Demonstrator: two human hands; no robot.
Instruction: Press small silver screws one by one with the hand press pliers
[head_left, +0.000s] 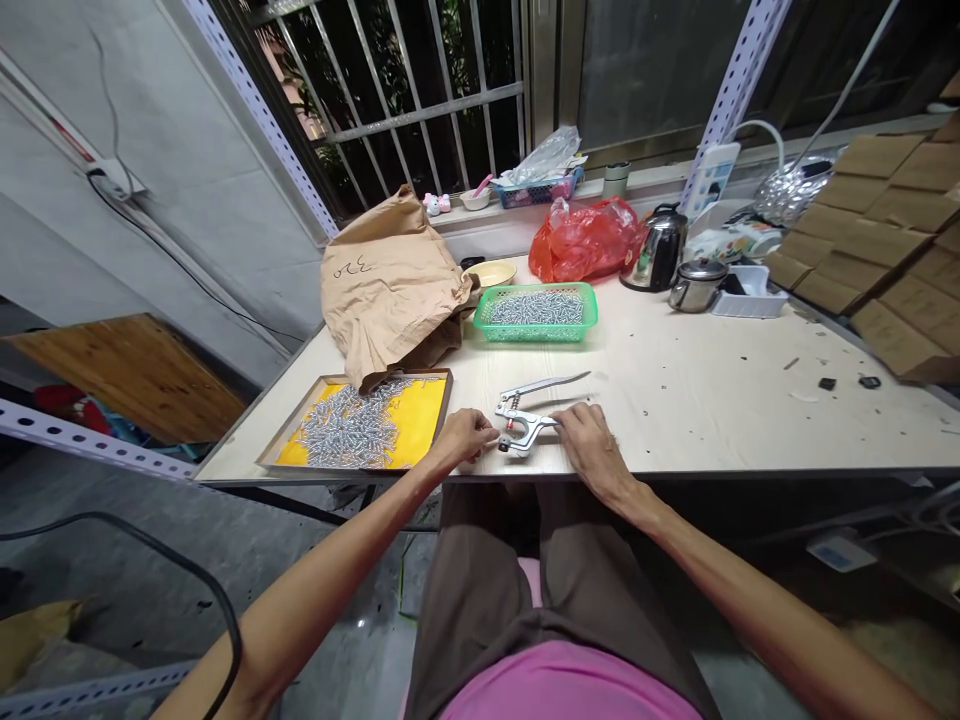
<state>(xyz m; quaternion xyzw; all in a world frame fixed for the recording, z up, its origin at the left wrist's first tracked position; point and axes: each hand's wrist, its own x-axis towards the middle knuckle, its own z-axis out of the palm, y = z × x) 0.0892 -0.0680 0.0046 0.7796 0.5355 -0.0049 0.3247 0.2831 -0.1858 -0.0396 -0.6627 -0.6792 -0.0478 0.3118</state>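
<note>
Snap-fastener pliers [529, 430] of silver metal lie at the table's front edge, their jaws pointing left and their handles spread. My right hand [591, 445] is closed around the lower handle; the upper handle stands free above it. Close to the jaws, my left hand [468, 438] is pinched, its fingertips near the jaw end. Whatever it holds is too small to name. Just left of that hand, a shallow tray [439, 412] with a yellow lining carries a heap of small silver metal pieces [349, 428], which look like screws.
A green basket [536, 335] of similar metal pieces stands behind the pliers. Crumpled brown paper [390, 280] overhangs the tray's back edge. Farther back are a red plastic bag [585, 240], a kettle [662, 245] and a metal pot [697, 287]. Cardboard [870, 235] is stacked at right.
</note>
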